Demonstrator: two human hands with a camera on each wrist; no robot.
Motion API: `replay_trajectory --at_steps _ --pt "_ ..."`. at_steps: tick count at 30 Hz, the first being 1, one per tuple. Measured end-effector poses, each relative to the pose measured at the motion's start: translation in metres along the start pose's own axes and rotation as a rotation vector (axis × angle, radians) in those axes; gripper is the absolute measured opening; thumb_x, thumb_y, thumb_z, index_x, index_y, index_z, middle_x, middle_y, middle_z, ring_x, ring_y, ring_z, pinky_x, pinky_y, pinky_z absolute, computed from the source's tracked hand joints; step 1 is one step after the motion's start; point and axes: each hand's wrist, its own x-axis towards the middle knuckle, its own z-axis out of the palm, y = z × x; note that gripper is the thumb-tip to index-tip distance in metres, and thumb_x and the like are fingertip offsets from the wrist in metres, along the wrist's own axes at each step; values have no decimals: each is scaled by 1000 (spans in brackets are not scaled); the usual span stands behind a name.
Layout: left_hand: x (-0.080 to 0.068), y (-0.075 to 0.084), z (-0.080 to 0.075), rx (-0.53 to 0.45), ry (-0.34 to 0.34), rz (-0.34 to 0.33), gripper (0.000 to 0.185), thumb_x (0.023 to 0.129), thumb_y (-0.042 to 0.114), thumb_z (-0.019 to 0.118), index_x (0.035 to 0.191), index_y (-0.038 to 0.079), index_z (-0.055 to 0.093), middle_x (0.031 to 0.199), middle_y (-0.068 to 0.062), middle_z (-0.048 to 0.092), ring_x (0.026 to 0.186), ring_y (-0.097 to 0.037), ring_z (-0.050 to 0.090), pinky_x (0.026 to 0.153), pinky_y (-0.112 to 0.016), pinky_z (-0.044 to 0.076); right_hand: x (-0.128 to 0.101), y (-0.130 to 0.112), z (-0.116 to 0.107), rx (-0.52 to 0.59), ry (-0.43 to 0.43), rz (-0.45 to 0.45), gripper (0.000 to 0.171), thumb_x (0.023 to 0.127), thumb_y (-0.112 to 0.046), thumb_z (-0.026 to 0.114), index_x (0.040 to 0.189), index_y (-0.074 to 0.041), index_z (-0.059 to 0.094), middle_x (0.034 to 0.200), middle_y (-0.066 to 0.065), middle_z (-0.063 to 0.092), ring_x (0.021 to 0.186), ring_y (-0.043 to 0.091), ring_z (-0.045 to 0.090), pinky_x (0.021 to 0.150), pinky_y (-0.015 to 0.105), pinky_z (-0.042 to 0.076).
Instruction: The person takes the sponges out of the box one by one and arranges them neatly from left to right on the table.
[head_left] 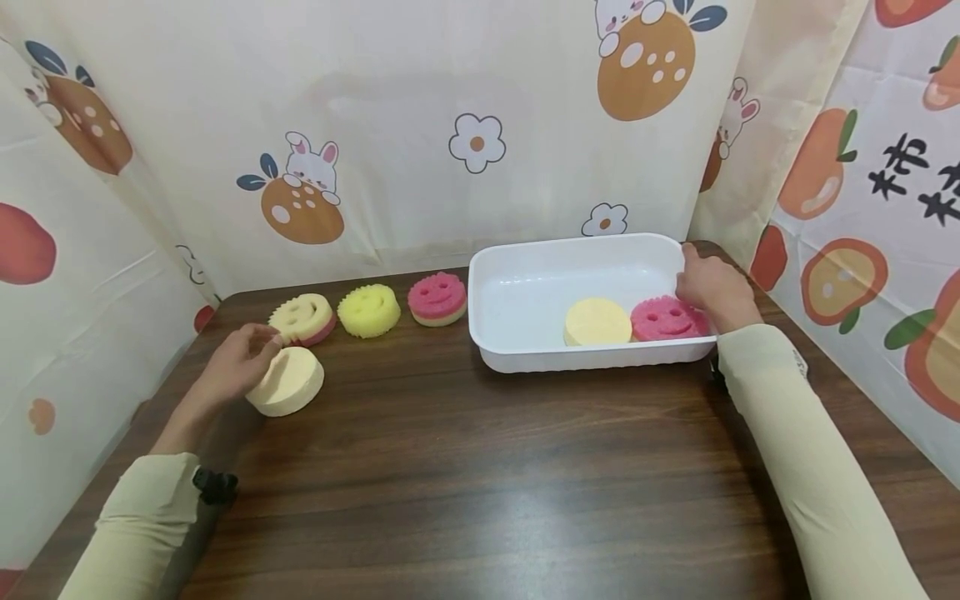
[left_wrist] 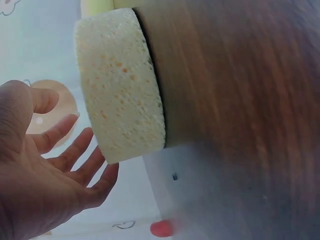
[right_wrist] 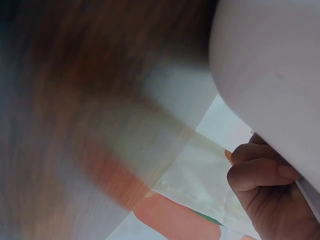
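My left hand (head_left: 243, 360) hovers at a round cream sponge (head_left: 288, 383) on the table, fingers spread and loosely bent. The left wrist view shows the sponge's porous side (left_wrist: 120, 85), with the thumb apart from it and the fingertips behind its edge; whether they touch cannot be told. My right hand (head_left: 714, 287) grips the right rim of a white plastic basin (head_left: 525, 360), fingers curled outside the wall in the right wrist view. Inside the basin lie a smooth pale yellow round sponge (head_left: 597, 323) and a pink smiley-face sponge (head_left: 670, 319), side by side.
Along the back of the wooden table (head_left: 465, 483) sit a cream-and-pink smiley sponge (head_left: 302, 317), a yellow scalloped sponge (head_left: 369, 311) and a pink-and-cream smiley sponge (head_left: 437, 298). The last is close to the basin's left wall. Printed curtains (head_left: 405, 167) hang around the table.
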Motion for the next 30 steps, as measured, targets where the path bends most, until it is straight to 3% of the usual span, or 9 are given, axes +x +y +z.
replay_trajectory --at_steps 9,22,30 --pt "-1 15 -1 -10 41 22 58 106 37 37 141 -9 38 142 -38 41 130 -55 43 103 -67 36 -1 0 -1 -2 0 -8 71 99 -26 47 155 1 14 130 39 45 108 53 51 91 71 45" --pt "5 26 1 -40 93 116 56 106 35 39 138 -11 40 139 -37 45 125 -53 48 102 -65 40 -2 -1 0 -1 2 0 72 98 -26 49 155 0 14 131 38 45 109 53 51 91 72 45" --pt "6 42 4 -71 99 117 55 106 35 39 138 -10 40 141 -33 42 132 -51 42 105 -63 40 -2 -2 -2 -12 -7 -4 72 99 -26 47 156 0 11 128 39 46 108 53 51 91 71 45"
